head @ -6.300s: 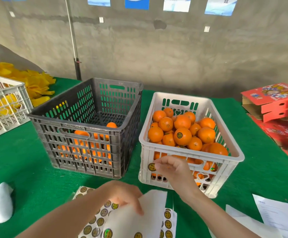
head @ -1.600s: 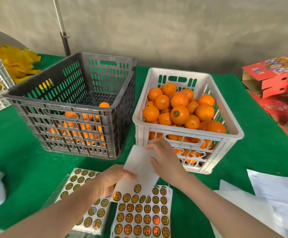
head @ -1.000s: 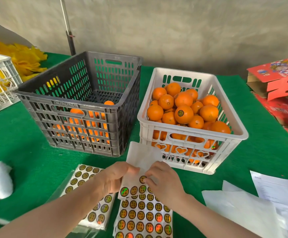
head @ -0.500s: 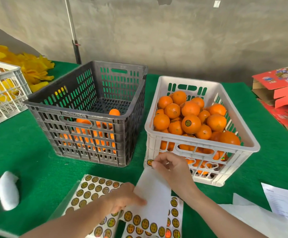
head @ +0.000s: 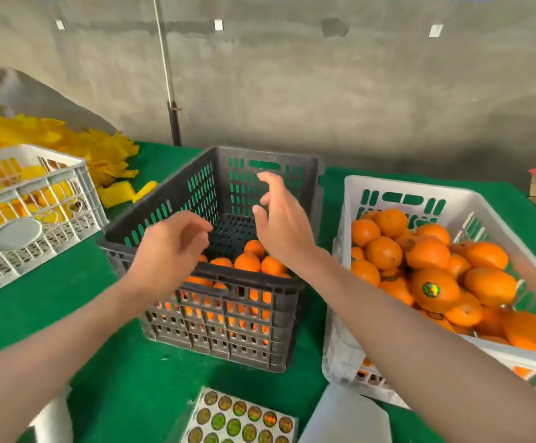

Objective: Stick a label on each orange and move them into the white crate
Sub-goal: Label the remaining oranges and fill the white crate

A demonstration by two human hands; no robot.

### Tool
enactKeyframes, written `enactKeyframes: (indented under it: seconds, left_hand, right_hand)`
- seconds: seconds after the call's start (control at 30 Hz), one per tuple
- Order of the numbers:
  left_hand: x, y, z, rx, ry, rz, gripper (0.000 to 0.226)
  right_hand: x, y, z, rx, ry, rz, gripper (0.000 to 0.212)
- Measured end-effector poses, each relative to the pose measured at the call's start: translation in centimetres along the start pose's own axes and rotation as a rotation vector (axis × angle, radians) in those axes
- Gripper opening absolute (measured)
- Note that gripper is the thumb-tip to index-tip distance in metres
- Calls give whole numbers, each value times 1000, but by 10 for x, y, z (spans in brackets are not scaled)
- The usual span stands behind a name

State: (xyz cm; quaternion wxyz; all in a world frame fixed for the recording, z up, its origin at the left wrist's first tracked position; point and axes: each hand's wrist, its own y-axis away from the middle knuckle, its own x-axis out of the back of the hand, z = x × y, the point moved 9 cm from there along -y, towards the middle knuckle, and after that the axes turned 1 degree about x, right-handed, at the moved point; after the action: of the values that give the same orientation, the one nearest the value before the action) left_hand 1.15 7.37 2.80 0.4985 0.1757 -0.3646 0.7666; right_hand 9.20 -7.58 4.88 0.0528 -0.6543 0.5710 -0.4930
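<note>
Hands are hovering over the black crate [head: 260,281] at 12 o'clock, both holding nothing: the left hand [head: 170,247] is hanging with fingers loosely curled, and the right hand [head: 281,225] is spreading its fingers apart. Below them, oranges [head: 247,262] are lying in the crate's near end. At 3 o'clock the white crate [head: 397,188] is holding a full orange pile [head: 426,251]. One labelled orange [head: 444,302] is showing a round sticker [head: 430,289], dark-rimmed with a green-gold shine, its print too small to read. At 6 o'clock a sticker sheet [head: 238,417] is lying on the green table [head: 52,298], beside white backing paper [head: 346,417].
</note>
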Motion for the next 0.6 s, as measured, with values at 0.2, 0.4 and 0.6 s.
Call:
enactKeyframes:
  seconds: [0.2,0.4,0.6]
  left_hand:
    - [-83,-83,-42,-25,-379,-654,19]
    - [-215,-67,-64,-87,-739,-1291,71]
    - [-261,-33,-74,-47,-732,-1598,75]
  right_hand:
    - [-44,-18,40,-130,90,-37,48]
    - [-40,-17,62,-248,112,41,48]
    - [-35,-16,69,-283,70,86,50]
